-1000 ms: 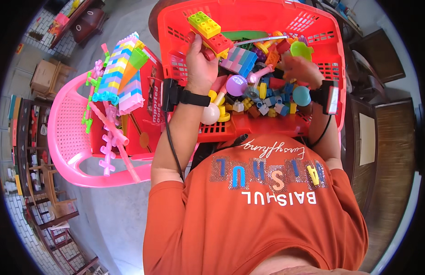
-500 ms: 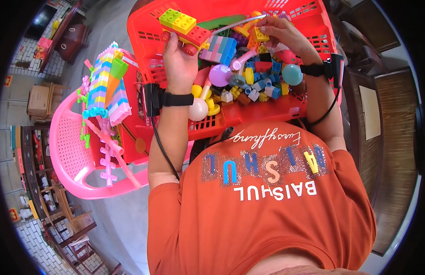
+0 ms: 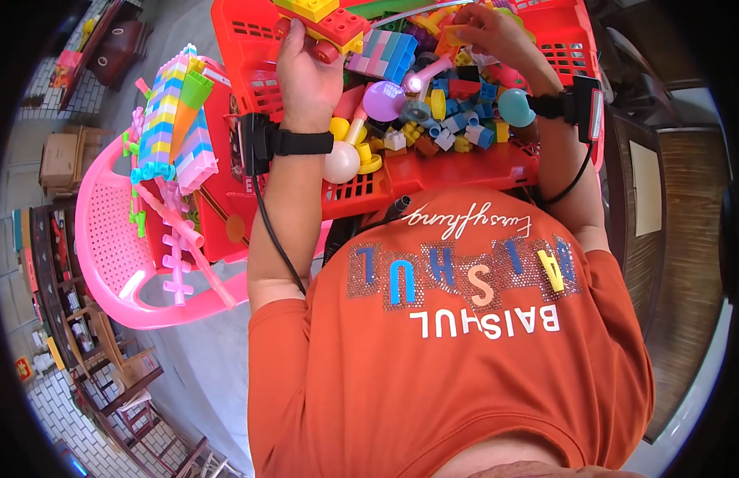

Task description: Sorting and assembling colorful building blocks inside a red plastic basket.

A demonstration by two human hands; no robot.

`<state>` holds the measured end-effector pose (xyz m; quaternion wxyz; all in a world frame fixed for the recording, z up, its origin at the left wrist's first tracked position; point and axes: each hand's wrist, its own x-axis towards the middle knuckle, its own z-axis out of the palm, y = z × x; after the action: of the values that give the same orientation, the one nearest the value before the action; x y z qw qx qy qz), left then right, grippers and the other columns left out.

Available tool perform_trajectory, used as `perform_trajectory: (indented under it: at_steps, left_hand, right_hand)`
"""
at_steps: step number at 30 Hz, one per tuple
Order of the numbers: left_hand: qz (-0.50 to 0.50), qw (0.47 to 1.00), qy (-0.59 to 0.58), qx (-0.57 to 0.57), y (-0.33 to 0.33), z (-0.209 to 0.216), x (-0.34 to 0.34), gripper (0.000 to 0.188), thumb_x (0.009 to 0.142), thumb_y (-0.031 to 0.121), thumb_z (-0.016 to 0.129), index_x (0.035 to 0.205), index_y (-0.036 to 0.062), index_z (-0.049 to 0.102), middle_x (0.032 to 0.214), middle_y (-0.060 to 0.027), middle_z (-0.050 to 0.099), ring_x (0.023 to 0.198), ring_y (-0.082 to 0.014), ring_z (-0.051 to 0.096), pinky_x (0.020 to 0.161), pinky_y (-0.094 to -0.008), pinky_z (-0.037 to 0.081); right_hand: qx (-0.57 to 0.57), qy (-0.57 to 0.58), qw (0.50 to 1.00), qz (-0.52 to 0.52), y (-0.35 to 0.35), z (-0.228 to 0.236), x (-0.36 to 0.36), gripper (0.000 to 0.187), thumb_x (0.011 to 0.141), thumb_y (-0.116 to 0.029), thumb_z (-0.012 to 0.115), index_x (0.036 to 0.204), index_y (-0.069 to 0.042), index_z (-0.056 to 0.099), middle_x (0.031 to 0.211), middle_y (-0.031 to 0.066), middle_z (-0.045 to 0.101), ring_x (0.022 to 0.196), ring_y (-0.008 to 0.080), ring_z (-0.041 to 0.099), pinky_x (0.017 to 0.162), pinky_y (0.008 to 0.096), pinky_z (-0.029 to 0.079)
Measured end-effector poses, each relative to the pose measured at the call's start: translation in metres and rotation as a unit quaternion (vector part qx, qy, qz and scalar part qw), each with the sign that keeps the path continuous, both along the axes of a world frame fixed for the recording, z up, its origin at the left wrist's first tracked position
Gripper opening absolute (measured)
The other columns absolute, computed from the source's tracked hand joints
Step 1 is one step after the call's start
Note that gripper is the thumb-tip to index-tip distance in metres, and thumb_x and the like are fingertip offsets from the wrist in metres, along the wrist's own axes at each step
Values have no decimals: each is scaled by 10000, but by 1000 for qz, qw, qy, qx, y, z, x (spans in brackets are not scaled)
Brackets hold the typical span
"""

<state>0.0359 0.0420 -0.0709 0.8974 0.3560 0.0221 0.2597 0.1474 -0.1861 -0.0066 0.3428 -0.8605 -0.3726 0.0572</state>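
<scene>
My left hand (image 3: 310,89) is closed around a toy brick car (image 3: 336,29) of red and yellow blocks with red wheels, partly cut off by the upper edge. It is held over the left part of a red plastic basket (image 3: 262,89). Above the basket's far right part, my right hand (image 3: 501,36) has its fingers bent in a pinch on an orange brick (image 3: 452,36). Between the hands lies a blue, pink and grey brick block (image 3: 383,56). Loose bricks (image 3: 461,127) fill the basket below, among them a purple round rattle (image 3: 383,101).
At left, a pink plastic chair (image 3: 107,207) stands beside a tall build of pastel bricks (image 3: 162,127) and pink connector sticks (image 3: 177,263). A white ball-ended toy (image 3: 342,163) lies at the basket's near edge, a teal ball (image 3: 515,107) by my right wrist.
The scene has shifted upward in view, so the brick car is now partly cut off. My right hand's fingers have bent round the orange brick; my left hand keeps its hold.
</scene>
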Motion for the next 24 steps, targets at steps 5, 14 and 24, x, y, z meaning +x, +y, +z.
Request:
perform_trajectory:
  at_steps: [5, 14, 24]
  left_hand:
    - [13, 999, 33, 8, 1, 2, -4, 386, 976, 349, 426, 1281, 114, 456, 1292, -65, 505, 1221, -256, 452, 1064, -497, 261]
    - [-73, 993, -89, -8, 0, 8, -8, 255, 987, 262, 436, 1076, 64, 571, 816, -21, 619, 783, -141, 602, 832, -364, 486]
    - [-29, 996, -61, -54, -2, 11, -5, 289, 995, 255, 408, 1088, 33, 569, 866, -68, 636, 823, -216, 612, 879, -428, 473]
  right_hand:
    - [74, -172, 979, 75, 0, -48, 30, 257, 809, -148, 639, 1033, -28, 600, 828, 85, 588, 734, 165, 582, 632, 284, 472]
    - [-201, 139, 939, 241, 5, -39, 2, 211, 743, -46, 596, 944, -12, 652, 803, 61, 660, 721, 161, 624, 663, 300, 495]
    - [4, 44, 938, 343, 29, -44, -25, 382, 711, -52, 649, 1091, -86, 628, 1018, 95, 617, 913, 261, 608, 779, 336, 485]
